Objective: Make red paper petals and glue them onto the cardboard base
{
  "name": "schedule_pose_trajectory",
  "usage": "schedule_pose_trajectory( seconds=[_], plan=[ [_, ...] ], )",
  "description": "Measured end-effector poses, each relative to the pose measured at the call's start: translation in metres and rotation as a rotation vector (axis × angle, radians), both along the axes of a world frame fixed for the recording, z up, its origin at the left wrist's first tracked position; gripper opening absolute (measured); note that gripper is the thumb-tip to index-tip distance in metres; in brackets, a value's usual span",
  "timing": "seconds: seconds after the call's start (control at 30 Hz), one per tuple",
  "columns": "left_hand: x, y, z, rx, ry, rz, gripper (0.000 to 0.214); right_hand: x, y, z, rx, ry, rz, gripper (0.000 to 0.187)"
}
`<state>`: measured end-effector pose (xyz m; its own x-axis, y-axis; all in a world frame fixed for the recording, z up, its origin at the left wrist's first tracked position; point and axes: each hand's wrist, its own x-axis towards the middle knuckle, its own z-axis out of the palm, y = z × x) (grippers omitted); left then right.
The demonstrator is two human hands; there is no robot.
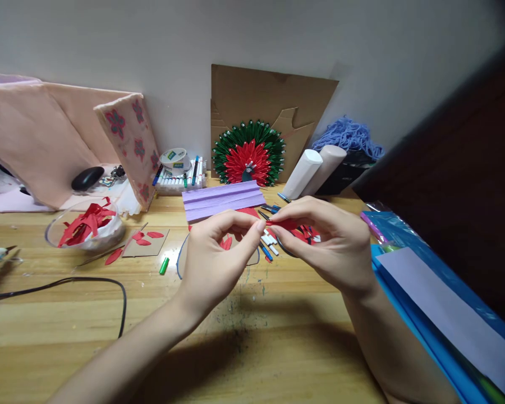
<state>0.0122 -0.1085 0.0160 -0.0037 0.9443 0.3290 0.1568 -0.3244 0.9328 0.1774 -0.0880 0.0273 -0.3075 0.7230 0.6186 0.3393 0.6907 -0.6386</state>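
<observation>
Above the table, my left hand [221, 247] and my right hand [330, 241] meet fingertip to fingertip, both pinched on a small strip of red crepe paper [285, 223]. Most of the strip lies under the right fingers. Behind the left hand is a round cardboard piece [252, 259] with a blue edge and red bits on it, partly hidden. To the left, red paper petals [142, 242] rest on a cardboard square [145, 252]. Pens, white caps [270, 240] and what look like scissors [283, 245] lie behind the hands.
A clear bowl [50, 234] of red scraps stands left, near a black cable [124, 303]. Purple folded paper [223, 201], a marker box [179, 184] and a red-green peacock craft [249, 154] are at the back. Coloured sheets [446, 314] line the right.
</observation>
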Motion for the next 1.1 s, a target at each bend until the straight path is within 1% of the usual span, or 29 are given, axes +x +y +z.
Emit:
schedule_pose_trajectory(
  seconds=[0.13, 0.27, 0.4, 0.53, 0.67, 0.77, 0.9, 1.0, 1.1],
  plan=[
    [0.001, 0.001, -0.001, -0.012, -0.051, 0.015, 0.012, 0.002, 0.000, 0.001, -0.060, 0.037, -0.015, 0.015],
    [0.001, 0.002, -0.003, 0.021, -0.056, 0.046, 0.011, 0.006, 0.001, 0.005, -0.115, 0.062, 0.016, 0.009],
    [0.002, 0.003, -0.004, 0.072, -0.006, 0.060, 0.011, 0.007, 0.002, 0.006, -0.154, 0.065, 0.013, 0.007],
    [0.002, 0.003, -0.003, 0.179, 0.084, 0.082, 0.010, 0.008, 0.003, 0.006, -0.183, 0.030, -0.003, 0.005],
    [0.000, 0.002, -0.001, 0.278, 0.171, 0.096, 0.007, 0.010, 0.005, 0.008, -0.121, -0.064, -0.012, 0.006],
    [-0.001, 0.002, -0.002, 0.293, 0.194, 0.101, 0.006, 0.012, 0.007, 0.010, -0.021, -0.185, -0.014, 0.006],
    [0.000, 0.003, -0.003, 0.207, 0.140, 0.084, 0.009, 0.011, 0.009, 0.008, 0.121, -0.277, -0.029, 0.006],
    [0.001, 0.004, -0.004, 0.123, 0.091, 0.074, 0.012, 0.010, 0.011, 0.005, 0.151, -0.302, -0.041, 0.006],
    [0.001, 0.004, -0.005, 0.083, 0.118, 0.084, 0.015, 0.010, 0.015, 0.001, 0.166, -0.331, -0.031, 0.005]
  ],
)
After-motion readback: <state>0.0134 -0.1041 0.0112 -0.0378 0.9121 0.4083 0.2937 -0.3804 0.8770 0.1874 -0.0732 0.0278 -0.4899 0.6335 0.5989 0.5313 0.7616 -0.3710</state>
